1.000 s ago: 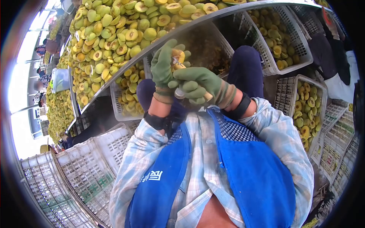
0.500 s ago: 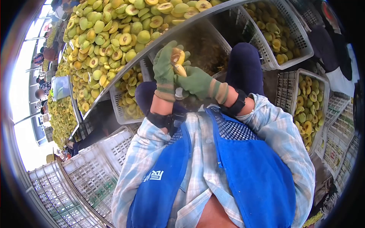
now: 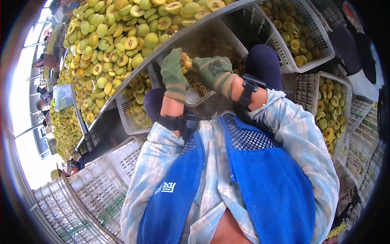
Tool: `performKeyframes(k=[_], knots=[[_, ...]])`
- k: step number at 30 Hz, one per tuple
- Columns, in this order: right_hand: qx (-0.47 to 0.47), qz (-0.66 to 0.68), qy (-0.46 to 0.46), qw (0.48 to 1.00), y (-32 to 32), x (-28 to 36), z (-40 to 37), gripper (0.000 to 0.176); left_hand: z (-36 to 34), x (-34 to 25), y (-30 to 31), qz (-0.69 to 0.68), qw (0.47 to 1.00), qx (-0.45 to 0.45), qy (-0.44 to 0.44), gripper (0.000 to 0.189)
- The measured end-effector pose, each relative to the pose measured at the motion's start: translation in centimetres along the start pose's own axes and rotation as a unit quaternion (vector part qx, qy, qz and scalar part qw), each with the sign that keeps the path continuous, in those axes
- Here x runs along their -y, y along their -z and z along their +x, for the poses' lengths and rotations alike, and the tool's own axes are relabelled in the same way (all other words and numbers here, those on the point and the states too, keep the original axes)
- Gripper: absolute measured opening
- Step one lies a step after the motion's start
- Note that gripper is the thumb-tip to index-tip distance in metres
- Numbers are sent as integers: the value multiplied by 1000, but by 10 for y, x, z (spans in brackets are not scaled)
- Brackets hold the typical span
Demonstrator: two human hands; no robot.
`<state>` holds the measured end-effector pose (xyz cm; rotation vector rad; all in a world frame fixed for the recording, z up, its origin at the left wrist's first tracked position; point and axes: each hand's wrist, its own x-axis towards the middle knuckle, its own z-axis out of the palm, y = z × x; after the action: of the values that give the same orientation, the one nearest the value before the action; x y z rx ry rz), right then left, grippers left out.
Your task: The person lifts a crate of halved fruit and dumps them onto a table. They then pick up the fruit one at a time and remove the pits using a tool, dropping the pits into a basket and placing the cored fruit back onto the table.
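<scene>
Turned over since the earlier frame, the right hand (image 3: 214,73) shows the back of its glove, and the fruit piece (image 3: 185,60), plainly visible before, is now mostly covered between the two hands. The left hand (image 3: 174,73) has its grip closed on the fruit piece, thumb side toward the right hand. The right hand's knuckles come up against the fruit from the other side; its fingertips are hidden under the glove, so how its grip stands and what it holds cannot be told. Under and just beyond the grip lies a crate (image 3: 237,42) with brown scraps in it. The knees (image 3: 263,67) are bent on either side of the grip. Left of the left hand, a white crate (image 3: 124,112) of fruit halves sits below the rim of a bench (image 3: 203,20), which carries a heap of green and yellow halves (image 3: 122,44). Right of the grip, past the right knee, stand two more crates of halves, one farther forward (image 3: 290,61), one nearer the body (image 3: 305,91). Well off to the left, people (image 3: 50,59) are beside another heap (image 3: 65,126).
</scene>
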<state>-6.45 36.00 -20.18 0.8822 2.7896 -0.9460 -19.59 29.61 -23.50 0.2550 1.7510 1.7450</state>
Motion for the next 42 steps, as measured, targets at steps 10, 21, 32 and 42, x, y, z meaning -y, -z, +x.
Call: performKeyframes(k=[10, 21, 32, 42], knots=[[144, 157, -90, 973, -5, 0, 58, 33, 13, -29, 70, -60, 994, 67, 53, 38], [217, 620, -245, 713, -47, -44, 79, 34, 36, 11, 300, 541, 784, -158, -260, 49], [142, 577, -237, 769, -65, -18, 67, 24, 92, -21, 263, 300, 896, -177, -275, 35], [138, 558, -222, 788, -70, 0, 38, 22, 147, -75, 181, 670, 697, -178, -187, 72]])
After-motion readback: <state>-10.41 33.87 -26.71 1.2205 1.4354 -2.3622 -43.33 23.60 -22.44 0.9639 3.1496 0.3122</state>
